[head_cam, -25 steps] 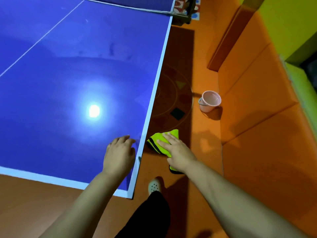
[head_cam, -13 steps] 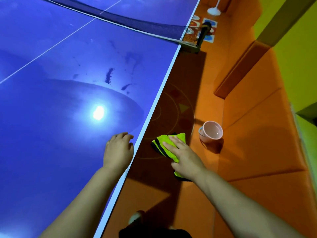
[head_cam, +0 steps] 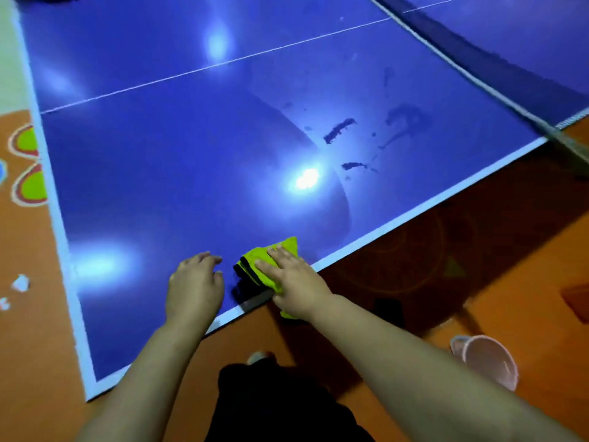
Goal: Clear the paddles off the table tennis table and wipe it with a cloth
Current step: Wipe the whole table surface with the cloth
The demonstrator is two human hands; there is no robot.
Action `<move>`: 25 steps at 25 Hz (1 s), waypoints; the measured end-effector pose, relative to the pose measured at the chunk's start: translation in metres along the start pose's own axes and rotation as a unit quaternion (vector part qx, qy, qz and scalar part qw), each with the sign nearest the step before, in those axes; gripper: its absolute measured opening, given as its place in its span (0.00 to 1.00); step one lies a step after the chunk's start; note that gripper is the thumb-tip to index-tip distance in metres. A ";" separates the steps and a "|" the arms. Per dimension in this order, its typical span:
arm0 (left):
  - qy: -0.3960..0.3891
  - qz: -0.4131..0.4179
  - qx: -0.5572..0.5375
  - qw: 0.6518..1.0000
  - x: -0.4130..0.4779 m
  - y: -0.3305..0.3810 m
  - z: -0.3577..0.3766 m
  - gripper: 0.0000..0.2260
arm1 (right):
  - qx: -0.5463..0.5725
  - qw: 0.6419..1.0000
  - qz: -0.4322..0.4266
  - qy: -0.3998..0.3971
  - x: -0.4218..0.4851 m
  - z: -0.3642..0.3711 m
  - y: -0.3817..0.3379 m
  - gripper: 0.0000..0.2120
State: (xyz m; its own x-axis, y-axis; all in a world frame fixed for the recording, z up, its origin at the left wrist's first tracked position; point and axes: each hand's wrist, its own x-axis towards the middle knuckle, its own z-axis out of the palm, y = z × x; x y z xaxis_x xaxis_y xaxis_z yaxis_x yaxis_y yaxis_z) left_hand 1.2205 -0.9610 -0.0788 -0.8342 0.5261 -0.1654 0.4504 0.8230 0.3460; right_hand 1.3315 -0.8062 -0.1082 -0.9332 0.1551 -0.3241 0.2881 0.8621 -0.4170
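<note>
Wiping looked barely begun: smears [head_cam: 339,129] beyond hands were unwiped. Right hand [head_cam: 296,283] pressed cloth [head_cam: 258,260] flat on worktop [head_cam: 159,170]; left hand [head_cam: 194,288] lay open, empty.

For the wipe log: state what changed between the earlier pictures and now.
The right hand moved the green cloth leftward from beside the table, over the floor, onto the blue tabletop at its side edge; its fingers lie flat on it. The left hand stayed resting on the tabletop near that edge, holding nothing. The pink cup stayed on the floor; the dark smudges remain unwiped.
</note>
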 end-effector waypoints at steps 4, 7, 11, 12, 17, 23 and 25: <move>0.011 -0.087 0.006 0.996 -0.014 -0.020 0.014 0.14 | -0.068 0.997 -0.025 -0.017 0.050 0.037 -0.016 0.35; 0.009 -0.124 0.002 0.992 -0.003 -0.020 0.031 0.14 | -0.114 0.992 -0.046 0.018 0.063 0.059 -0.006 0.35; 0.007 -0.121 -0.006 0.993 0.032 0.006 0.044 0.14 | -0.122 0.987 -0.095 0.047 0.069 0.057 0.018 0.35; 0.005 -0.113 -0.005 0.994 0.042 0.016 0.046 0.14 | -0.122 0.987 -0.097 0.050 0.070 0.054 0.025 0.35; -0.011 -0.050 0.006 0.999 0.090 0.069 0.057 0.15 | -0.094 0.993 -0.035 0.061 0.070 0.019 0.091 0.36; -0.030 0.055 0.019 0.998 0.147 0.172 0.085 0.15 | -0.067 0.994 0.049 0.073 0.060 -0.036 0.197 0.35; -0.029 0.089 0.021 0.995 0.166 0.219 0.099 0.14 | -0.058 0.993 0.061 0.081 0.056 -0.059 0.239 0.36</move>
State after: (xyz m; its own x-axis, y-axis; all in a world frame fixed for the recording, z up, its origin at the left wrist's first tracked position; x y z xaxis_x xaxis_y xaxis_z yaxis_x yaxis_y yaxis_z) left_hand 1.2119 -0.6725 -0.1220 -0.7209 0.6746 -0.1587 0.6034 0.7236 0.3351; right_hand 1.3357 -0.5629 -0.1757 -0.9178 0.3296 -0.2214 0.3835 0.8803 -0.2793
